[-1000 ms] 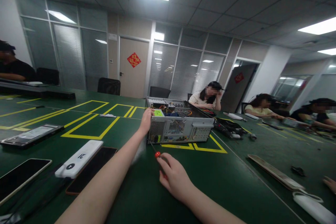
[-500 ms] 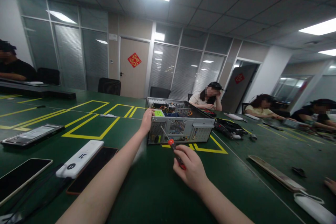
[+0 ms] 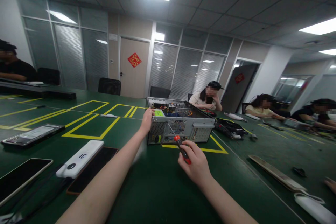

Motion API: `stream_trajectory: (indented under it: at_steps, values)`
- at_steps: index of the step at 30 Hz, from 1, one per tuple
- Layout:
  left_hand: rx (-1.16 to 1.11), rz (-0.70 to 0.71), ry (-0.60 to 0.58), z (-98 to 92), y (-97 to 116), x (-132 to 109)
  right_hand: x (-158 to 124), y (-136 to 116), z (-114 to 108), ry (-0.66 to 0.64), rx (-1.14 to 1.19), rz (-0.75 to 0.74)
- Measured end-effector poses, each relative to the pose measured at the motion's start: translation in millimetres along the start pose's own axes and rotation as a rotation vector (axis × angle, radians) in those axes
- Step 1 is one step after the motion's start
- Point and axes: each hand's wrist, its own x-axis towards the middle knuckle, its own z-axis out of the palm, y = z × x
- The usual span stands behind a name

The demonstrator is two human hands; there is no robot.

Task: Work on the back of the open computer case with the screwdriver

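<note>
In the head view a metal computer case (image 3: 189, 129) lies on the green table with its rear panel toward me and its top open. Wires and a box with a yellow-green label (image 3: 158, 113) show inside. My left hand (image 3: 147, 120) is closed on the case's upper left corner, beside that label. Wrapped around the handle of a red and black screwdriver (image 3: 183, 151) are the fingers of my right hand (image 3: 195, 162). Its thin shaft points up and left at the vented rear panel. Whether the tip touches the panel, I cannot tell.
Left of my arms lie a hard drive (image 3: 34, 134), a white power bank (image 3: 80, 159) and two phones, one of them a light-rimmed phone (image 3: 25, 178). A black tool pouch (image 3: 229, 127) sits right of the case. Several people sit around the table.
My right hand and the screwdriver have moved a little to the right, and the tip has shifted right along the rear panel. My left hand stays on the case.
</note>
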Motion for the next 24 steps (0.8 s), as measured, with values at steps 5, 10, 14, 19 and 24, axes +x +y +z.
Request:
stream_trajectory:
  at_steps: [5,10,14,19,24]
  values:
    - [-0.001,0.002,-0.007,0.1,-0.5,-0.7,0.4,-0.9,-0.6,-0.003,0.008,0.002]
    - [-0.003,-0.03,-0.017,-0.8,2.4,-1.5,0.7,-0.9,-2.2,-0.023,0.006,0.016]
    - [-0.002,-0.04,-0.033,-1.7,5.0,-1.6,0.6,-0.6,-2.6,-0.039,-0.001,0.019]
    - [0.004,-0.044,-0.032,-2.3,5.2,-1.5,-0.1,-1.1,-1.8,-0.043,0.01,0.033]
    - [0.018,-0.003,-0.04,-2.1,4.3,-1.2,0.3,-2.0,-2.7,-0.066,0.035,0.052]
